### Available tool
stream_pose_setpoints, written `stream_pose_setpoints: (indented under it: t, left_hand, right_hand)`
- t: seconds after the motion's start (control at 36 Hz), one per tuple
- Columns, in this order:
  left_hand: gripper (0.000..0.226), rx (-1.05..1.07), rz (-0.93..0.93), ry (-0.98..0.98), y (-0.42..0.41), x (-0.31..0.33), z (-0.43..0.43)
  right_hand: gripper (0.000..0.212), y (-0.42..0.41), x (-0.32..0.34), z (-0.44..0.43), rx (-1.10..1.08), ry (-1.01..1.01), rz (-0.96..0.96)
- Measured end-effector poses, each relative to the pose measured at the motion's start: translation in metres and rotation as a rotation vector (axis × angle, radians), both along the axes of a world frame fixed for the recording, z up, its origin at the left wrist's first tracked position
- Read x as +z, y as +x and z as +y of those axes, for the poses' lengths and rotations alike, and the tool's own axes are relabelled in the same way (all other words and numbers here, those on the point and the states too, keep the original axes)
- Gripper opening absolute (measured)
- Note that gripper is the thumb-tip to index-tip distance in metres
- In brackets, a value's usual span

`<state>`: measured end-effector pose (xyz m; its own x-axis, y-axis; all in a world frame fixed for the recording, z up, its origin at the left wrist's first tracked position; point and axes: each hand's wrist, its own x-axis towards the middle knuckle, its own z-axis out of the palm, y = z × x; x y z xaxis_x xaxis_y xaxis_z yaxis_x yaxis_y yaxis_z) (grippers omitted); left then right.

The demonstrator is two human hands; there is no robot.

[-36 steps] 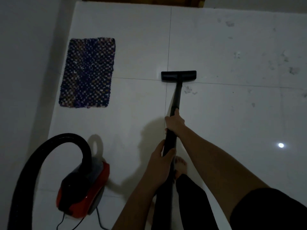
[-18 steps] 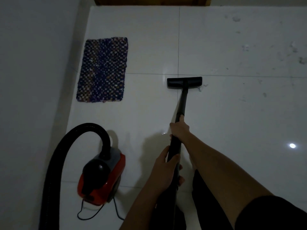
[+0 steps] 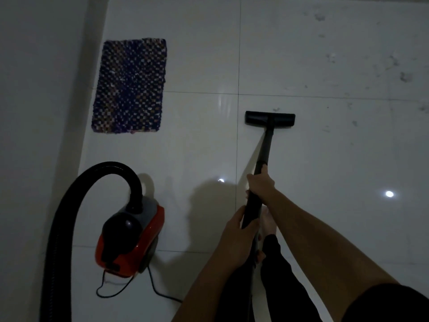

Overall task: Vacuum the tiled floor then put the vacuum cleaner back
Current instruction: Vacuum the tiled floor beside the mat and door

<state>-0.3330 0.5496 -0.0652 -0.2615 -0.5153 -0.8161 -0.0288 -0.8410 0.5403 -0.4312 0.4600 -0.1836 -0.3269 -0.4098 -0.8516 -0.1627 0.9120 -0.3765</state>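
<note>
Nozzle (image 3: 270,118) had drawn back past the tile seam toward the feet; debris (image 3: 406,76) remained far right. Both hands, left (image 3: 239,233) and right (image 3: 261,183), gripped the wand (image 3: 264,149). Vacuum cleaner (image 3: 130,238) sat left.

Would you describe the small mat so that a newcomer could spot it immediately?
Start at the wall on the left and look at the tiled floor beside it. Beyond the vacuum cleaner lies the mat, the only flat, checkered rectangle there.

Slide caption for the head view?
Both hands grip the vacuum wand, floor nozzle on debris-speckled white tiles; red canister left.
</note>
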Motion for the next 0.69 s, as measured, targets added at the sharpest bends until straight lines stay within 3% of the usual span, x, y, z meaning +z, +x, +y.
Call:
stream_pose_setpoints:
  t: [0.44, 0.69]
  left_hand:
    - [0.028, -0.04, -0.08, 0.001, -0.073, -0.02, -0.076]
    - [0.045, -0.026, -0.059, 0.054, -0.136, -0.028, -0.148]
  right_hand:
    - [0.073, -0.069, -0.02, -0.077, -0.049, 0.02, -0.069]
    - [0.074, -0.136, -0.03, -0.146, -0.079, 0.013, -0.091]
